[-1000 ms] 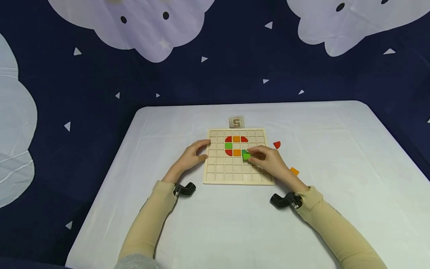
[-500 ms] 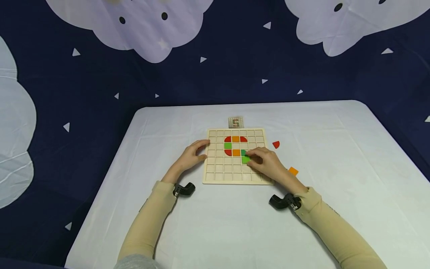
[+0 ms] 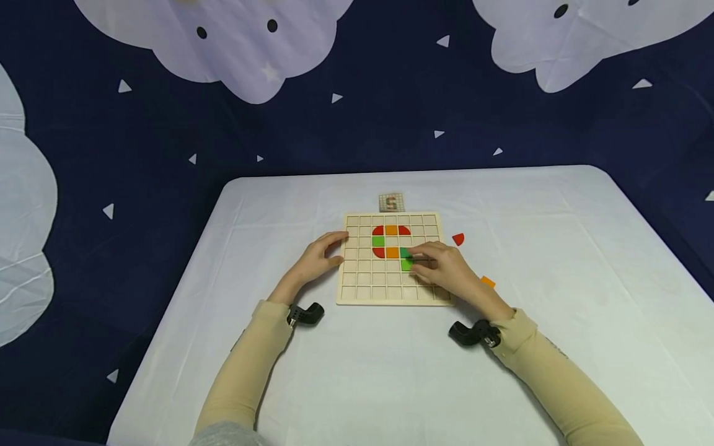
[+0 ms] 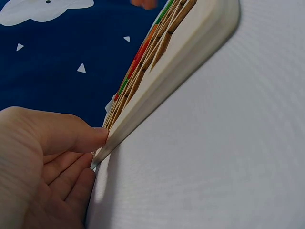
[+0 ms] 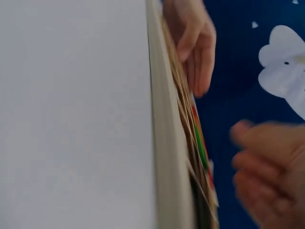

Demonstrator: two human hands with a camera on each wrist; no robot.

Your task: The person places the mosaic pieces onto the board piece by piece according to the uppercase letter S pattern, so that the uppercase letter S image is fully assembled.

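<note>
A square wooden grid board lies on the table. Red quarter-round pieces, orange squares and green pieces sit in its cells. My left hand touches the board's left edge with thumb and fingertips; in the left wrist view its thumb rests against the rim. Over the board's right half is my right hand, fingertips beside a bright green square below a darker green piece. In the right wrist view, the blurred right hand holds nothing visible.
A small pattern card showing an S lies behind the board. To the right of the board lie a loose red piece and an orange piece, partly hidden by the right arm. A white cloth covers the table.
The bright green square, held between my right fingers a second ago, now lies in the cell below the darker green piece, and the fingers have drawn off it slightly. My left hand stays put.
</note>
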